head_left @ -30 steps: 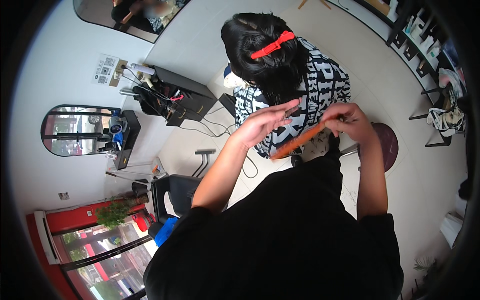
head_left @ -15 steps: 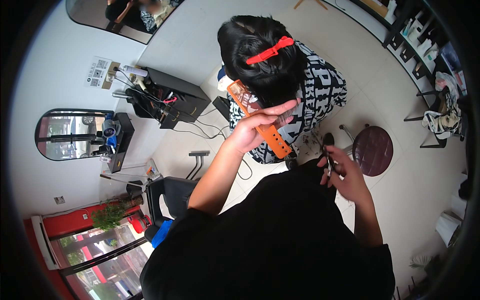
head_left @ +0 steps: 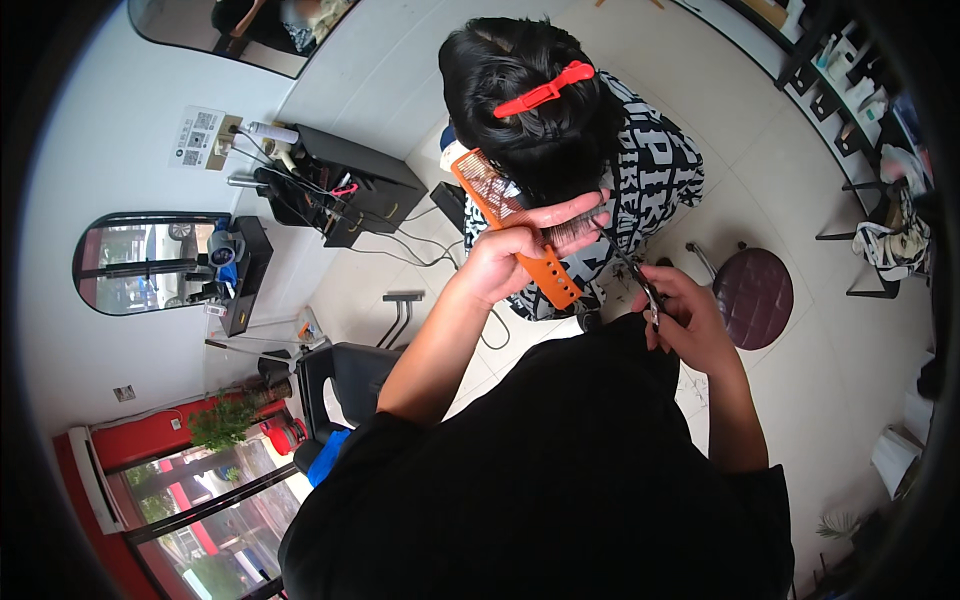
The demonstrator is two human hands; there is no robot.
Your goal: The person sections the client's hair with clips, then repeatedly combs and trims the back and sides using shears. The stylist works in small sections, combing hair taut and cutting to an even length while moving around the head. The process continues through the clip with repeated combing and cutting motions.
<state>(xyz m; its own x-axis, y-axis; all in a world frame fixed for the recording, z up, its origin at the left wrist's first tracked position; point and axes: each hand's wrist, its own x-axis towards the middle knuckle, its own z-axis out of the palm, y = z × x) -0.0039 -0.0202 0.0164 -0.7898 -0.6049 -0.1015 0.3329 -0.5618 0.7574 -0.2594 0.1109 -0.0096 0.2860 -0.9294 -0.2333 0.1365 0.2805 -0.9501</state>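
A person with dark hair (head_left: pixel 520 70) sits before me, wrapped in a black-and-white cape (head_left: pixel 660 165) with large printed letters. A red hair clip (head_left: pixel 545 90) pins up the top section. My left hand (head_left: pixel 510 255) is closed, with an orange comb (head_left: pixel 545 275) held across the palm and a lock of hair (head_left: pixel 575 230) pinched between two fingers, its ends sticking out. In my right hand (head_left: pixel 688 318) are scissors (head_left: pixel 640 270), their blades pointing up and left, tips close to the ends of that lock.
A round dark-red stool (head_left: pixel 755 298) stands to the right. At the left are a black cabinet (head_left: pixel 365 185) with trailing cables, a black chair (head_left: pixel 350 385) and a wall mirror (head_left: pixel 150 265). Shelves (head_left: pixel 850 90) with bottles line the far right. Hair clippings lie on the floor.
My right hand has brought the scissors up toward the left hand, blades swung to the lock. More hair now shows between my left fingers. The view has shifted slightly.
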